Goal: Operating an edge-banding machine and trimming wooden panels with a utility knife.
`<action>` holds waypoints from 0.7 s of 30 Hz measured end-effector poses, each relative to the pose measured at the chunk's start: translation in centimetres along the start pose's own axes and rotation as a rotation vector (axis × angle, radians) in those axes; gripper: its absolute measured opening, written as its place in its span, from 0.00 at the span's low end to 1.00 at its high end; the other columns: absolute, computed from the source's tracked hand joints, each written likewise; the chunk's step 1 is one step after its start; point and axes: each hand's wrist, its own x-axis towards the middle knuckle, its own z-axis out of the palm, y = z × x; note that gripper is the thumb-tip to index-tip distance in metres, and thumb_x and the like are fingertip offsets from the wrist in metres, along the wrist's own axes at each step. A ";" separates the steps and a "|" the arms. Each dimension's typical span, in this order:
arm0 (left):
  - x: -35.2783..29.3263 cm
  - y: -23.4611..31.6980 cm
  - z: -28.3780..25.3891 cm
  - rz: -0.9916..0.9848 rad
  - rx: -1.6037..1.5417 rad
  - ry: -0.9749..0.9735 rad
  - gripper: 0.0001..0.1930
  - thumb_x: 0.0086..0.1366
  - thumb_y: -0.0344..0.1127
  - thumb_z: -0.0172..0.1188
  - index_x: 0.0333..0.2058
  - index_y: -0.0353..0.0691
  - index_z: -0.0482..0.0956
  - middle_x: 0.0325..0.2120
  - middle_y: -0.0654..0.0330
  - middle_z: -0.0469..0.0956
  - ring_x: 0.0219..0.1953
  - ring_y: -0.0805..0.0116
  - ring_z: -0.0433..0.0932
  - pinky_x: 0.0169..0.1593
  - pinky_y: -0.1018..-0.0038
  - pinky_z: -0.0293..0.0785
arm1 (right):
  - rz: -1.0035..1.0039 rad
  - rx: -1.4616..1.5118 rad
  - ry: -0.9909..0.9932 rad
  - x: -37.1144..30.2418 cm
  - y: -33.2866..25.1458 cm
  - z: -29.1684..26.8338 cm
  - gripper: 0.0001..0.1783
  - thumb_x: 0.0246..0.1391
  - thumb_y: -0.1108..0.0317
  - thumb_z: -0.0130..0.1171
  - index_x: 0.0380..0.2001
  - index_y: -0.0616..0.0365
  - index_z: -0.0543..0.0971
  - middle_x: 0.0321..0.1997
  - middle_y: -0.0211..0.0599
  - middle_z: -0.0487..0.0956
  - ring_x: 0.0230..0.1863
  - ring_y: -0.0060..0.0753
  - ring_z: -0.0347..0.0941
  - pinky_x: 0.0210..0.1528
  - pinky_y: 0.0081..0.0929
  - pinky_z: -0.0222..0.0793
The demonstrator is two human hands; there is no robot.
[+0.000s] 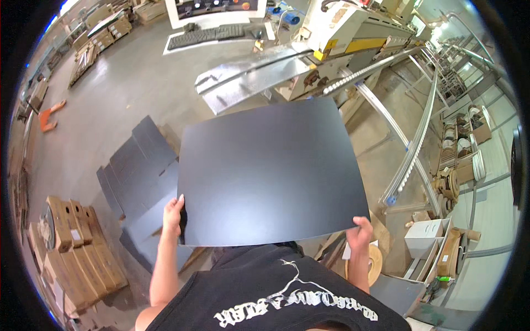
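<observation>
A large dark grey flat panel (270, 171) is held out in front of my body, its smooth face toward me. My left hand (174, 216) grips its left edge near the lower corner, thumb on top. At the lower right corner my right hand (360, 231) closes on the panel, most of its fingers hidden beneath. Behind the panel's far edge lies the shiny metal bed (248, 77) of a long machine (353, 33).
More dark panels (141, 160) lie at the left. Stacked cardboard boxes (83, 259) stand lower left, and an orange pallet jack (51, 117) farther off. A roller rail frame (411, 149) runs along the right, beside shelves with edging rolls (461, 138). A keyboard (207, 36) sits ahead.
</observation>
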 end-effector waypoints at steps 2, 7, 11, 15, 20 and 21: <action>3.3 -0.3 1.1 0.065 -0.053 0.138 0.09 0.69 0.39 0.57 0.34 0.39 0.74 0.29 0.68 0.75 0.30 0.77 0.70 0.36 0.77 0.69 | -0.057 0.084 0.007 7.6 0.5 1.5 0.30 0.44 0.72 0.53 0.55 0.63 0.70 0.57 0.39 0.73 0.59 0.40 0.68 0.63 0.40 0.62; 8.3 -0.7 9.2 0.236 -0.113 0.293 0.13 0.70 0.40 0.56 0.29 0.39 0.70 0.26 0.69 0.71 0.30 0.78 0.65 0.34 0.77 0.65 | -0.188 0.183 0.117 20.9 2.5 5.9 0.20 0.54 0.72 0.58 0.51 0.54 0.73 0.51 0.34 0.76 0.53 0.33 0.70 0.58 0.33 0.63; 13.7 -3.9 14.5 0.311 -0.067 0.424 0.18 0.69 0.42 0.56 0.23 0.41 0.65 0.20 0.71 0.61 0.26 0.79 0.56 0.28 0.76 0.55 | -0.134 0.075 0.064 29.4 8.9 0.7 0.16 0.56 0.74 0.57 0.48 0.49 0.71 0.35 0.25 0.72 0.34 0.20 0.70 0.40 0.22 0.69; 16.8 -5.0 16.2 0.368 0.116 0.559 0.19 0.70 0.43 0.55 0.23 0.39 0.63 0.20 0.70 0.58 0.25 0.77 0.55 0.28 0.74 0.56 | 0.208 -0.081 0.078 28.3 14.5 4.6 0.24 0.60 0.69 0.55 0.55 0.56 0.58 0.34 0.27 0.71 0.31 0.25 0.74 0.42 0.38 0.80; 19.7 -2.7 17.7 0.334 0.234 0.469 0.19 0.71 0.44 0.53 0.25 0.39 0.64 0.20 0.70 0.58 0.24 0.77 0.55 0.28 0.74 0.57 | 0.292 -0.146 0.017 30.5 13.7 7.2 0.26 0.62 0.66 0.55 0.56 0.61 0.56 0.39 0.36 0.69 0.30 0.29 0.75 0.39 0.41 0.81; 19.9 -1.8 18.3 0.311 0.287 0.407 0.19 0.71 0.44 0.52 0.25 0.38 0.64 0.19 0.69 0.58 0.23 0.77 0.56 0.27 0.74 0.60 | 0.256 -0.155 0.037 31.5 13.3 7.1 0.24 0.62 0.66 0.55 0.53 0.62 0.57 0.38 0.36 0.69 0.29 0.28 0.74 0.38 0.39 0.81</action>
